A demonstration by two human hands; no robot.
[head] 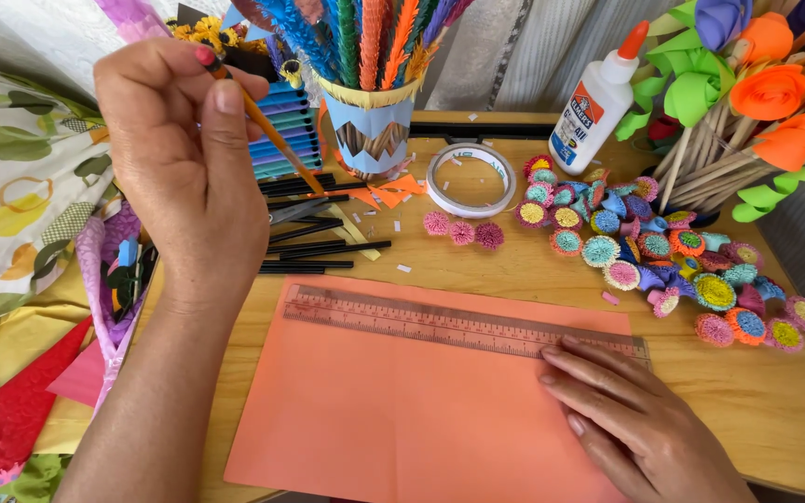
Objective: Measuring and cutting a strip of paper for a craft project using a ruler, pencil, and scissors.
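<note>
My left hand [184,158] is raised at the upper left, fingers closed on an orange pencil [277,140] whose tip points down to the right, above a row of black sticks. My right hand [635,419] lies flat at the lower right, its fingertips pressing the right end of a clear ruler [440,321]. The ruler lies slightly slanted across the top edge of a salmon-orange paper sheet [402,419] on the wooden table [775,391].
Black sticks [314,247] lie left of centre. Behind stand a paper-wrapped cup of coloured paper feathers [372,121], a tape roll [470,180] and a white glue bottle [593,102]. Several small fringed paper flowers [663,251] are piled at right, under paper roses on sticks [766,93]. Coloured paper scraps [20,401] lie at left.
</note>
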